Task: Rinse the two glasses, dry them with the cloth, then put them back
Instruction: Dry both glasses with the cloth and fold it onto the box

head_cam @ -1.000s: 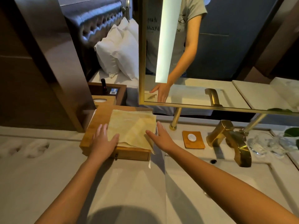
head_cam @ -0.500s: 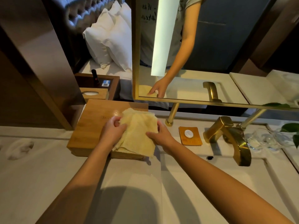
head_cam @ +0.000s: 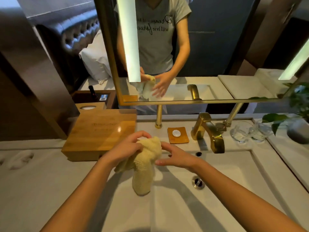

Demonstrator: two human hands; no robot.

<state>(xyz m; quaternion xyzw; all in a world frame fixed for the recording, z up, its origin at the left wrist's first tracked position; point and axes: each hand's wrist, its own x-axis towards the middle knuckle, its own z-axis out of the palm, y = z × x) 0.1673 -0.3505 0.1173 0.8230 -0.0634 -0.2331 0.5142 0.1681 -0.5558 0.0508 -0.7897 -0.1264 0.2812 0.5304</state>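
Pale stone surface (head_cam: 41, 190) beneath a gold-framed mirror (head_cam: 209, 64), seen from the head camera: a person stands at the sink (head_cam: 234, 190) with the cloth (head_cam: 143, 166) lifted clear of the wooden box (head_cam: 100, 133), where it lay flat and folded under both palms a second ago. The left hand (head_cam: 127, 148) now grips the cloth, bunched at its top end. The right hand (head_cam: 178, 159) has let go and is released, fingers spread, just beside the cloth; whether a fingertip brushes it cannot be told. The cloth hangs as a loose roll, its long axis running up and down, with the gathered end in the left hand and the free end pointing down over the sink's left slope. The two glasses (head_cam: 240, 133) stand together on the surface right of the gold tap (head_cam: 210, 131), well apart from both hands. With the cloth picked up and no water visibly running, the task appears to be turning toward drying, though whether the glasses have been rinsed cannot be judged. The mirror repeats the scene: one hand holding the cloth, the other spread loose.
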